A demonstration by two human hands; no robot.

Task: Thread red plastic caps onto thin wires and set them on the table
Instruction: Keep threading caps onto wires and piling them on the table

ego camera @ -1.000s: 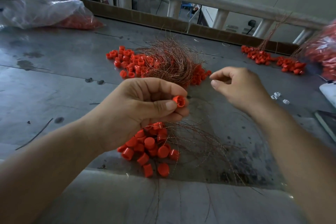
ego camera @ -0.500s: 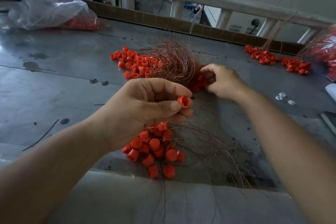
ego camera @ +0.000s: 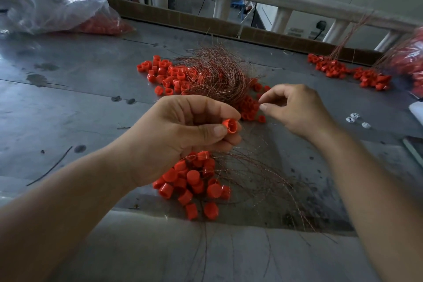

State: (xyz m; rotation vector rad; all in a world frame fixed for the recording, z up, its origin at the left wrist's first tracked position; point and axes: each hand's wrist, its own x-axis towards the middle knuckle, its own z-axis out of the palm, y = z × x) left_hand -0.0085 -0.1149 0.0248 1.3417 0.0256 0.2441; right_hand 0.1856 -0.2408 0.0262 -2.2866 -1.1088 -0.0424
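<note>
Red plastic first: found one cap [ego camera: 230, 125] pinched between thumb and forefinger of the left hand [ego camera: 174, 142], open end turned to the right, held in the air on the near side of the wire tangle [ego camera: 217, 75]. Saw the remaining left fingers curled beneath it.

Noted the right hand [ego camera: 295, 110] just right of the tangle's near edge, thumb and forefinger tips brought together, other fingers curled. Could not tell whether a wire sat in that pinch; too thin to resolve. Recorded the hands as apart, not touching.

Logged loose caps [ego camera: 164, 73] spread against the tangle's left side, with more tucked under its near right edge, all on the grey metal table [ego camera: 80, 98]. Logged a second heap [ego camera: 192, 181] nearer than the tangle, below the left hand, with thin wires fanning from it toward the near table edge.

Noted further caps [ego camera: 343, 71] with wires well to the right of the tangle. Noted a clear bag [ego camera: 57, 14] of red pieces far to its left. Noted small white bits [ego camera: 357, 119] to its right, past the right hand.
</note>
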